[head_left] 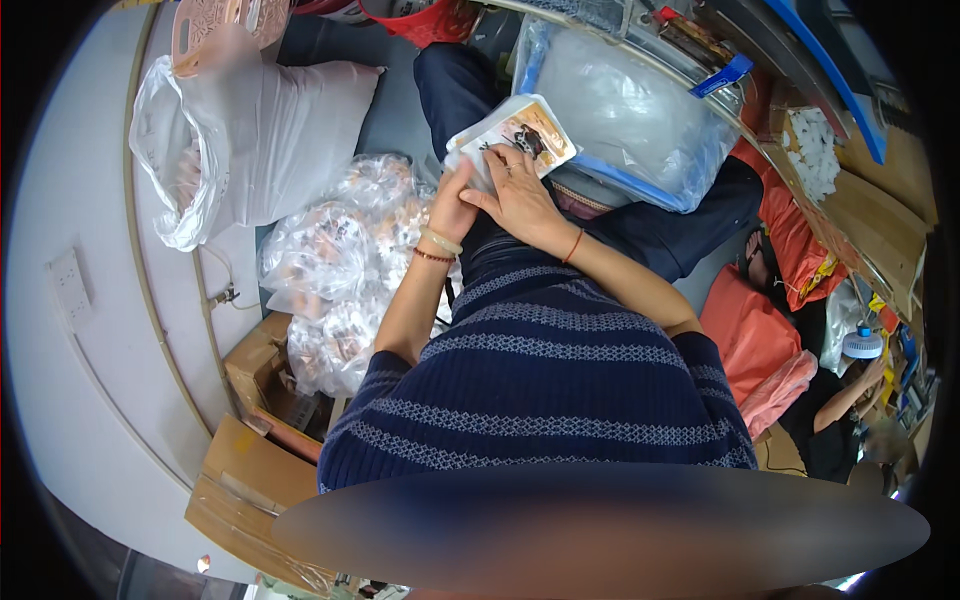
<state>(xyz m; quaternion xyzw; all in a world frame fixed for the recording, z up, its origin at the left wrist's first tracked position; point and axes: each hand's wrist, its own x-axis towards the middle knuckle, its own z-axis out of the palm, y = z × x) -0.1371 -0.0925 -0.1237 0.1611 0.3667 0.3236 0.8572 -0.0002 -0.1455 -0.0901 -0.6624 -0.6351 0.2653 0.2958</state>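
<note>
White printed packet (550, 137) over the person's dark-trousered lap (484, 245), beside a blue-rimmed tub (630, 186), right hand (522, 200) laid across it, fingers slightly spread, left hand (455, 207) at its near edge, fingers blurred, I cannot tell their grip, clear bags (325, 250) heaped leftward

1 packet (548, 128) | white, rounded corners | orange-and-black print up | slanted | near edge under hands (527, 205)

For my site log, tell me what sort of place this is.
Probably a small packing workshop: filled clear plastic bags are piled near a large white sack and cardboard boxes.
</note>
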